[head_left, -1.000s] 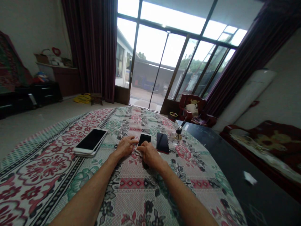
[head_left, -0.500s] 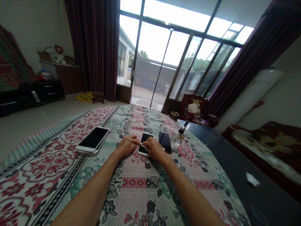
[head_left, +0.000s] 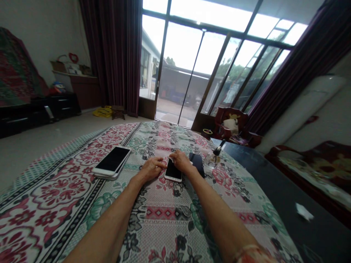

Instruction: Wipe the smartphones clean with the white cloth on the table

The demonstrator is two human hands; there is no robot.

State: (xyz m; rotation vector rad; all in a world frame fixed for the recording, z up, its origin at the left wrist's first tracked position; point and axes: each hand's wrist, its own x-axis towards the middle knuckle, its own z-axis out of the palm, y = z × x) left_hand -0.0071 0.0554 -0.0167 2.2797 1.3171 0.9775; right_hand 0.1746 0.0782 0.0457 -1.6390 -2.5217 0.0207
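White phone (head_left: 173, 173) is my reference; it lies flat on the patterned tablecloth (head_left: 161, 233), dark screen up, between and under my two hands; long axis runs near-to-far from the wearer, one short end facing back at me, the other facing the glass door (head_left: 178, 91); which end is its top, I can't tell.

Right hand (head_left: 179, 160) is the nearer one; it comes in from the phone's right and covers the far end, so most of the screen lies on the wearer's side of its fingers; those fingers are bent and bunched, looks like a pinch on a pale scrap (head_left: 172, 159), too small to say what it is; pressure on the glass, can't tell.

Left hand (head_left: 151, 169) lies off the phone's left long side, palm down, fingers loosely out and grasping nothing I can see; fingertips at or just beside that edge, so the phone is to their right; actual contact unclear.

Further out: dark phone (head_left: 199, 166) just right of the white phone, partly behind the right wrist; glass dish (head_left: 212, 160) beyond that, farther right; stack of white devices (head_left: 112, 160) well apart to the left, past the left hand.
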